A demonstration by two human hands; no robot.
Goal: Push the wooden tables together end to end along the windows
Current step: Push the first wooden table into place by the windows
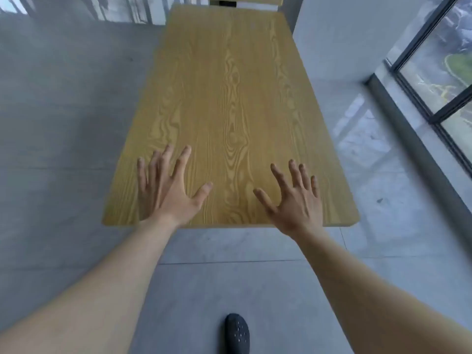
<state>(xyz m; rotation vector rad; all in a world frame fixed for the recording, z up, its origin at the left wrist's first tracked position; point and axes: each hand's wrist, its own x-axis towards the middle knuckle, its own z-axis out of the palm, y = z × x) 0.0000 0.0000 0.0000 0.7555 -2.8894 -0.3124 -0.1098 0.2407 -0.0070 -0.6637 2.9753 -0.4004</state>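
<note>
A long wooden table (224, 98) with a light grain top stretches away from me down the middle of the view. My left hand (168, 190) is spread over its near end, fingers apart, holding nothing. My right hand (293, 200) is spread the same way near the right corner. Whether the palms press on the top, I cannot tell. Beyond the far end, the edge of a second wooden table (246, 0) shows at the top, with a narrow gap between the two.
Grey tiled floor (63, 123) lies on both sides. A dark-framed window (434, 72) runs along the right, with a white pillar (332, 34) near the far end. My dark shoe (236, 333) stands on the floor below the table's near edge.
</note>
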